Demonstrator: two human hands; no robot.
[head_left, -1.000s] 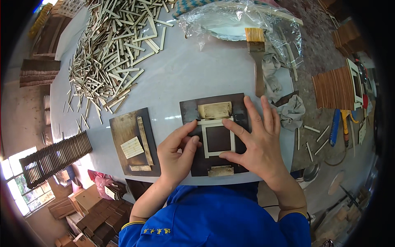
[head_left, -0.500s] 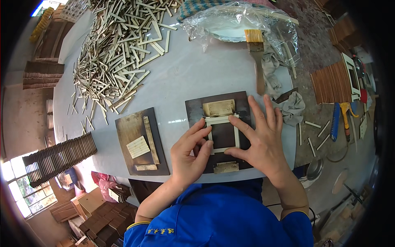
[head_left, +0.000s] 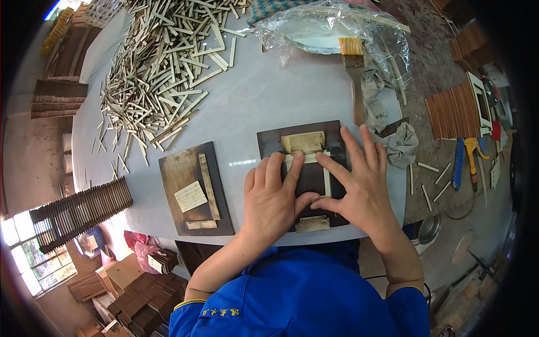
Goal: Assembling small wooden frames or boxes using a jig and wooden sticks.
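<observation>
A small rectangular frame of pale wooden strips (head_left: 327, 181) lies on a dark board (head_left: 269, 141), between an upper wooden block (head_left: 303, 141) and a lower one (head_left: 313, 224). My left hand (head_left: 272, 190) covers its left side; the index fingertip presses the top strip and the thumb meets the bottom edge. From the other side, my right hand (head_left: 359, 188) spans the frame with index finger above and thumb below, its other fingers stretched out. Both thumbs nearly touch, hiding much of the bottom strip.
A second board (head_left: 171, 163) with pale strips (head_left: 190, 196) lies to the left. Beyond it spreads a big heap of loose strips (head_left: 163, 73). A brush (head_left: 355, 78), grey cloth (head_left: 401, 146) and clear plastic (head_left: 314, 28) lie far right. Slatted dark pieces (head_left: 81, 210) stand at the left edge.
My left hand has turned and spread, its index finger moving onto the top strip and its thumb to the bottom. My right hand keeps nearly the same place on the frame.
</observation>
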